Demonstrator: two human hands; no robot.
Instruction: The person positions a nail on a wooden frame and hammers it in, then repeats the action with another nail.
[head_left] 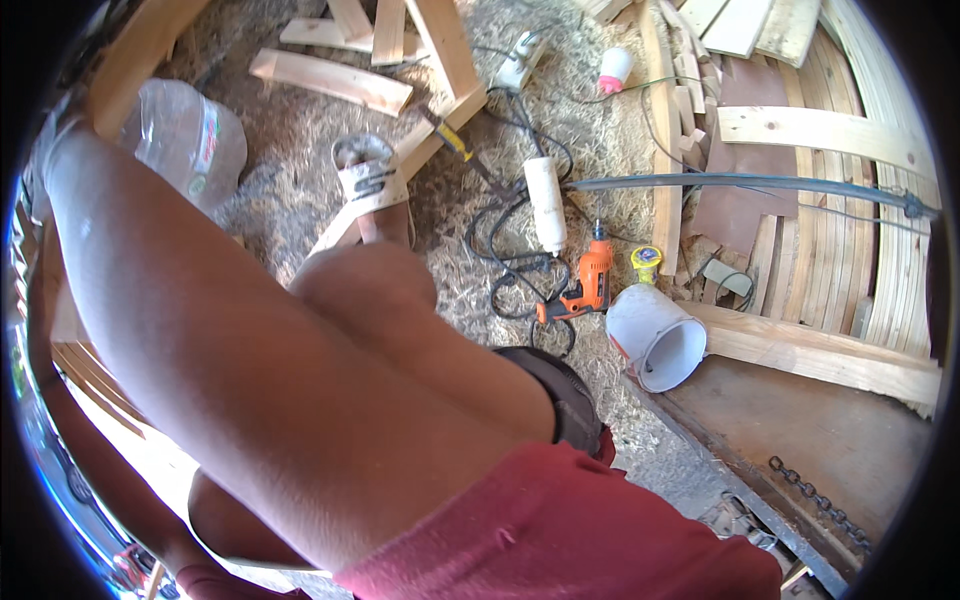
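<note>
Wooden beam [140,50] runs slantwise across the upper left corner, and the person's left hand [62,140] sits right at its lower edge, where the long bare forearm that crosses the left half of the view ends. The hand lies against the rim of the picture, pale and blurred, so I cannot tell whether its fingers are clamped on the beam or only resting near it. The right hand does not show anywhere in the view.

Just beside the hand, to its right, lies a clear plastic bottle [190,140] on sawdust-covered ground. Farther right, below the knee, a foot in a white sandal [368,185] stands on the shavings. An orange drill [588,285] lies well apart from the hand, near the middle of the picture, with black cables coiled around it and a white tube [546,203] above it. A white bucket [655,335] lies tipped on its side just right of the drill, its mouth facing down and right. Loose planks [330,80] lie scattered at the top, and curved wooden slats [860,240] fill the right side. A chain [815,502] lies on a dark board at lower right.
</note>
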